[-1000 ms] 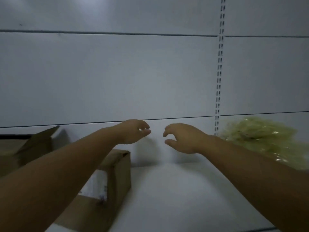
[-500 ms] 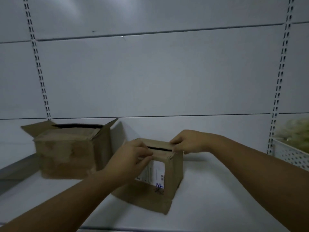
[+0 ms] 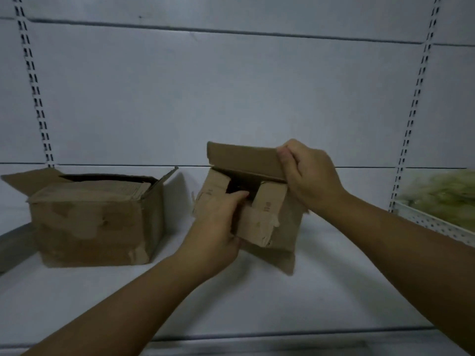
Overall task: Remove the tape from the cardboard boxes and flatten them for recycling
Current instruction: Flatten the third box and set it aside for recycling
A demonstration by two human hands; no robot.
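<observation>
White shelf (image 3: 257, 304): a pale, flat board across the bottom of the view, its front edge nearest the camera; it carries both boxes.
Forearms: two bare arms reach in from the lower corners and meet over the middle of the shelf.
Left hand (image 3: 218, 224): grips the near-left side of the small box (image 3: 262, 222), fingers curled round the edge of a front flap, fingertips at the dark gap of the opening.
Small box: brown cardboard, held between both hands just right of centre, tilted, its open end turned towards the camera. The lower right corner is down by the shelf; I cannot tell whether it touches. Short flaps fold across the opening and bear pale torn patches; tape or bare paper, I cannot tell.
Right hand (image 3: 308, 181): holds the right end of the top flap (image 3: 244, 160), fingers wrapped over its edge, thumb on the near face.
Top flap: raised above the opening, leaning slightly back.
Large box (image 3: 87, 227): brown cardboard, upright on the shelf to the left, apart from the small box. Its flaps are open, one folded down inside, the right one sticking up and outward; the front is scuffed with pale patches.
Basket (image 3: 431, 222): white perforated rim at the right edge, beyond the right forearm, holding blurred pale-green stuff (image 3: 444, 194).
Back panel (image 3: 231, 98): grey-white wall behind everything, crossed by dark horizontal seams.
Uprights (image 3: 36, 93): two slotted strips, one at the left, one at the right.
</observation>
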